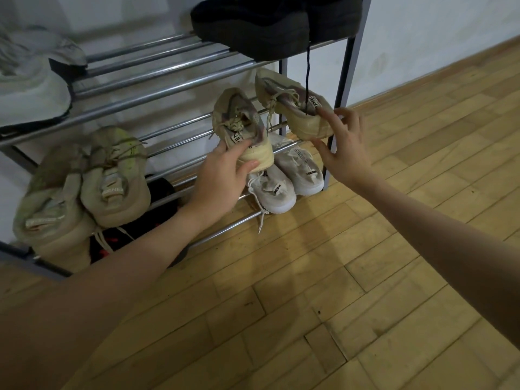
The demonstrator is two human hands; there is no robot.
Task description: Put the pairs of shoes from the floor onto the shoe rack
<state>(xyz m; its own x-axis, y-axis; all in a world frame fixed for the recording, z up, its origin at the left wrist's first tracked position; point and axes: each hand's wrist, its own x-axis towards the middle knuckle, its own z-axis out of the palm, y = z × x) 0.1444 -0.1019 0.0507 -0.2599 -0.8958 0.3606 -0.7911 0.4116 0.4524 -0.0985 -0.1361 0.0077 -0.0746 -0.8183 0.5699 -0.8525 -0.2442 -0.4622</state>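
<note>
A metal shoe rack with several tube shelves stands against the wall. My left hand grips the heel of a beige sneaker over the right part of the middle shelf. The matching beige sneaker lies further right on that shelf; my right hand has its fingers spread around the heel, fingertips touching it. Below them a white pair sits on the bottom shelf.
Olive-beige sneakers fill the left of the middle shelf, dark shoes below them. Black shoes with a dangling lace sit on the top shelf, pale ones at left. Wooden parquet floor stretches to the right.
</note>
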